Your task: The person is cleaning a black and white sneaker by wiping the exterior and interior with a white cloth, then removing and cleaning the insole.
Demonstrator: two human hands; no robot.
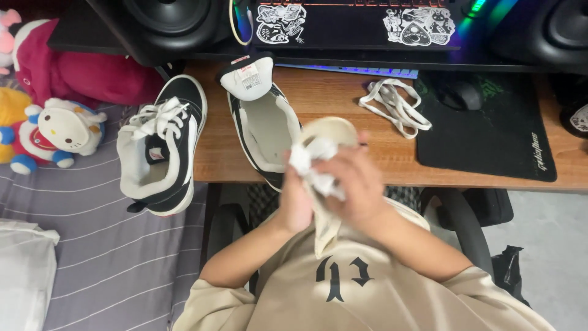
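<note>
My left hand (293,205) grips a beige insole (331,130) that stands upright in front of my chest. Pressed against the insole's face is a crumpled white wipe (313,160), which my right hand (358,181) holds. Both hands are blurred. Just behind them a black and white sneaker without laces (263,125) lies on the wooden desk (343,98) with its tongue pulled up. A second, laced sneaker (162,147) sits at the desk's left edge. A loose white lace (395,105) lies on the desk to the right.
A black mouse (460,95) rests on a black mouse pad (490,138) at right. A stickered keyboard (355,24) and two black speakers (171,24) line the back. Plush toys (58,132) lie on a grey striped bed (116,257) at left. A chair arm (465,224) is beside me.
</note>
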